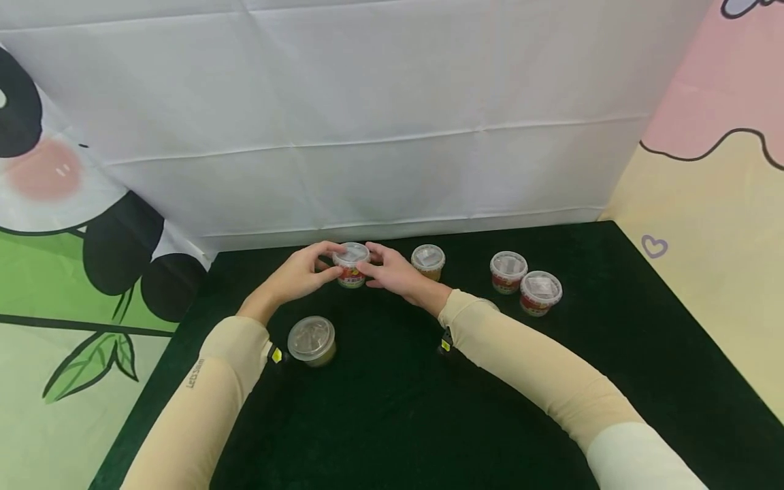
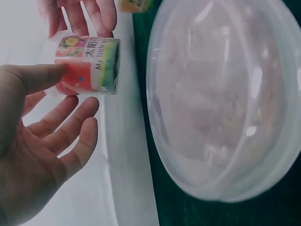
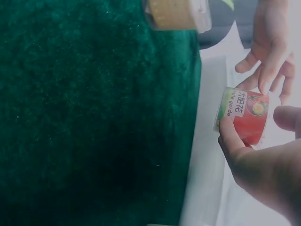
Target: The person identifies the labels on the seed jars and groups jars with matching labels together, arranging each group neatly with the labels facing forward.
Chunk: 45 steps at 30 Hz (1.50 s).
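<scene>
A small clear plastic tub with a red label and a translucent lid is held between both hands at the back of the table. My left hand pinches its left side, thumb toward the front. From the right, my right hand grips it with thumb and fingers. The label shows a flower picture and the words "My little", turned sideways in the left wrist view. A larger round tub with a clear lid stands near my left wrist; its lid looms close in the left wrist view.
A tan-filled tub stands just right of my right hand. Two red-labelled tubs sit close together farther right. Part of another lid shows behind my right sleeve. White cloth hangs behind the dark green table.
</scene>
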Motion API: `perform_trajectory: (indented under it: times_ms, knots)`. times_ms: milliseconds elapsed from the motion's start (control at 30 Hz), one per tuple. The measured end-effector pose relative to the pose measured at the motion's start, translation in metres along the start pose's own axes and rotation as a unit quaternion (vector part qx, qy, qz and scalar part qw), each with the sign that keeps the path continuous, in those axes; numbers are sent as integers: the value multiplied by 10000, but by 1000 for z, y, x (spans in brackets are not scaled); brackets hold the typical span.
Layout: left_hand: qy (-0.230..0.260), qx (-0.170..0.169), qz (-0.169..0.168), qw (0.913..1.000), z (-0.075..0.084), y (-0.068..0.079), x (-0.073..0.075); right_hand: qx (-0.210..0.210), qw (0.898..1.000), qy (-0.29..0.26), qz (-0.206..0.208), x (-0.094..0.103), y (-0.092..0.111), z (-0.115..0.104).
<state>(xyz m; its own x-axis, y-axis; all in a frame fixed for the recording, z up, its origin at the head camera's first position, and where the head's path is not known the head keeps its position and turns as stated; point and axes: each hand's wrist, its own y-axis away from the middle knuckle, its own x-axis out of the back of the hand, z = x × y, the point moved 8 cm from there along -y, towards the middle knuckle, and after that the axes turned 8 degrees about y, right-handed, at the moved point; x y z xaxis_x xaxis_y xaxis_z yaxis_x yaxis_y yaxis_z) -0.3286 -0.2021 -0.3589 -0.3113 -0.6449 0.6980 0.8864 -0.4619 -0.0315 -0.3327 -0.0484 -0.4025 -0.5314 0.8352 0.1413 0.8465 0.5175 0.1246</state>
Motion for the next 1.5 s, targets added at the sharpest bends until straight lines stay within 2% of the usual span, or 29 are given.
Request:
perform_trajectory:
  times_ms: [67,200,367,467,667,867,1033,1233,1500]
  knots:
    - [-70,76,-109,9999,-4,-2,0,-46,9999,83,64,-3,-4,4]
    - [-107,453,-403,9981,-14,-6,-1,-42,9996,221,159,-8,-12,9]
    - [69,1043,-726,9919,-25,-11,-3,-25,9992,314,255,-15,-20,16]
    - [81,1249,-847,9885,-31,-12,-3,-54,9991,281,321,-19,-24,20]
    - [342,1403,-1015,9843,-44,-12,-6,-129,9991,77,404,-28,-32,30]
    - [478,1567,-1007,9813,-54,-9,-10,-54,9974,367,617,-33,-36,39]
    - [542,1582,-998,9808,-56,-8,-14,-22,9956,594,725,-34,-34,40]
    - [676,1654,-891,9799,-56,-6,-14,-23,9952,723,661,-34,-31,37]
    - [1129,1824,-866,9729,-61,-2,-15,-34,9936,783,812,-35,-34,40]
